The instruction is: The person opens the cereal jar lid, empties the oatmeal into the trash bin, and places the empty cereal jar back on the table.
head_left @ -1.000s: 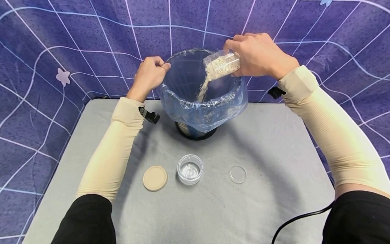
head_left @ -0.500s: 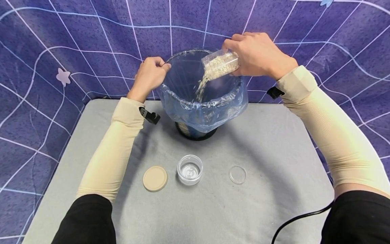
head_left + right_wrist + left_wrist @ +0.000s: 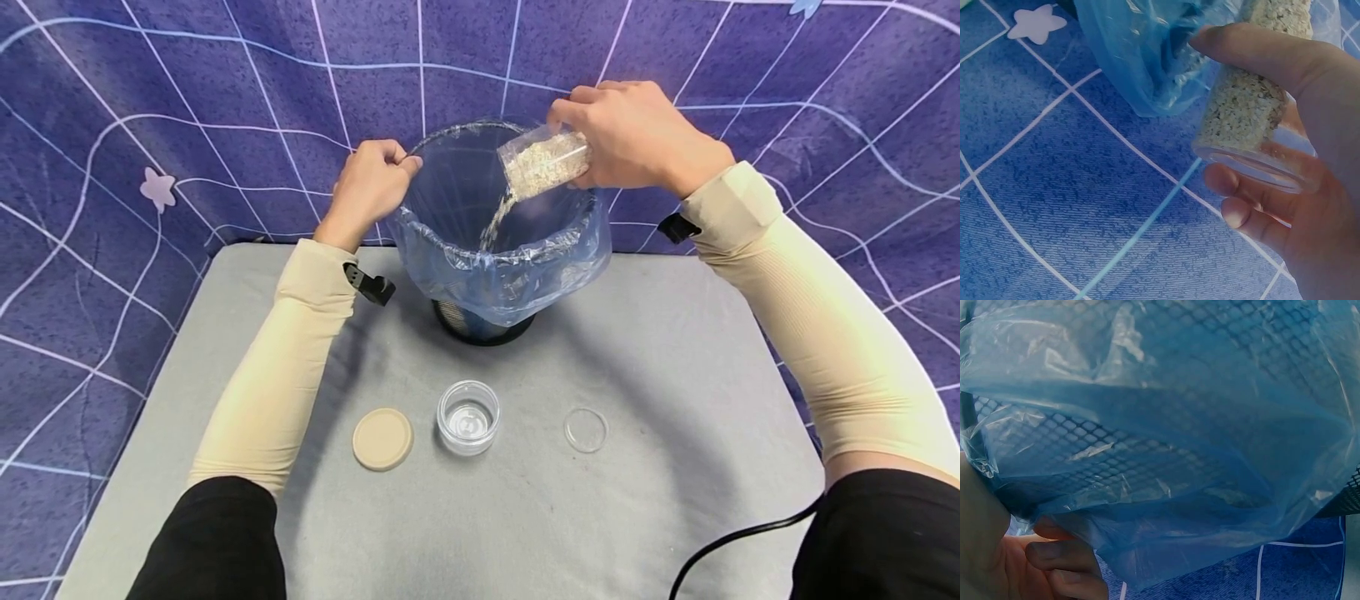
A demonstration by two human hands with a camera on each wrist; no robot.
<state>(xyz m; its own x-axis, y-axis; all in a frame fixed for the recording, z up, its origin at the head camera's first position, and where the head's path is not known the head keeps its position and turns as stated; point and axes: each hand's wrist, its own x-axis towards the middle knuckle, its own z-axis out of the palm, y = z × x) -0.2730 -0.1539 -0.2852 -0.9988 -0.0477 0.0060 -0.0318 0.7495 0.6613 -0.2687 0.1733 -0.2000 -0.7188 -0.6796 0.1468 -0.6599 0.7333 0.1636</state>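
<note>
My right hand (image 3: 630, 137) grips a clear cylindrical jar (image 3: 1244, 109) tilted over the mesh bin, its mouth down to the left. Pale flakes like oats (image 3: 546, 164) slide out and fall in a thin stream into the blue bag (image 3: 510, 287) that lines the bin. On the bin's left side, my left hand (image 3: 372, 185) pinches the rim with the bag folded over it. The left wrist view has the fingers (image 3: 1066, 556) under the bag's edge, against the black mesh (image 3: 1085, 440). Several fingers curl round the jar's base in the right wrist view.
On the grey table (image 3: 525, 517) in front of the bin stand an open clear jar (image 3: 468, 418), a beige round lid (image 3: 382, 439) to its left and a clear disc (image 3: 586, 429) to its right. A black cable (image 3: 742, 531) lies at the front right. A purple cloth (image 3: 247, 75) hangs behind.
Flakes keep pouring from the tilted jar into the bin, and the stream has grown thinner. The right hand has shifted very slightly left; the left hand stays on the rim.
</note>
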